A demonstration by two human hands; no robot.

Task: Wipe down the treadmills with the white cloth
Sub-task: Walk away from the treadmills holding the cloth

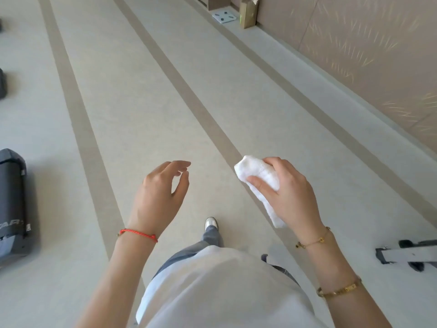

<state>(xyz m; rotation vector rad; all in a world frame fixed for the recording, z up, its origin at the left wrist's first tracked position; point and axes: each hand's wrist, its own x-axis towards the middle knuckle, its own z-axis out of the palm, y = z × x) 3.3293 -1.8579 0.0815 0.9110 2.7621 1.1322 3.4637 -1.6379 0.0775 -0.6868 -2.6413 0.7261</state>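
Two Hands Over the Gym Floor, One Holding the Cloth

At the far left edge, a dark grey machine end sat on the floor, cut off by the frame, with part of a lettered label showing; whether it was a treadmill could not be told for sure. Two more dark shapes showed higher up along the same edge, too cropped to name. Tan stripes ran lengthwise down the pale floor.

The left hand hung in the air above the floor with its fingers loosely curved and thumb apart from them, holding nothing. A red cord bracelet circled that wrist.

Below and between the arms, a white shirt and grey trousers showed, with one light shoe stepped forward on the floor.

The right hand gripped the white cloth, fingers and thumb curled round its bunched upper part while a loose tail hung below the palm. The cloth was in the air, well apart from any machine. A thin gold chain and a wider gold bangle sat on that forearm.

At the right edge, a grey metal frame foot with dark end caps rested on the floor. Farther back, along the brown wall, stood a tan paper bag beside a white scale.
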